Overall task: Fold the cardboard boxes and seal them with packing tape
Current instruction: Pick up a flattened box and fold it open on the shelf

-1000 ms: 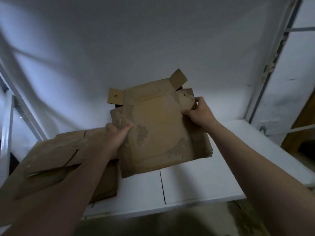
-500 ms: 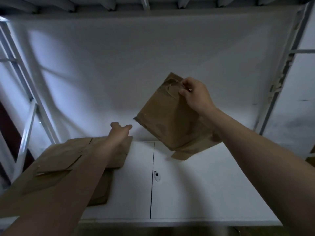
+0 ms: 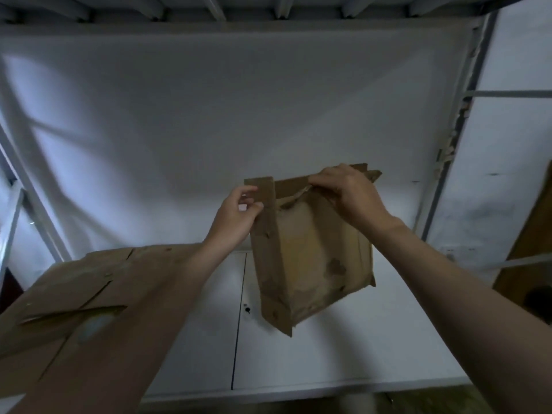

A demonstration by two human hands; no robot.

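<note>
We're holding a flattened box up in the air above the table, both hands at its top edge. It's worn brown cardboard, creased and blotched w/ dark scuffs, approx. rectangular, w/ a narrow strip panel running down one side. Our L hand is pinching that strip's upper edge betw. thumb & fingers. Our R hand is gripping the top flap, fingers curled over it. A stack of flat brown cardboard is lying on the table's left end. The table is showing smooth white panels w/ a dark seam.
</note>
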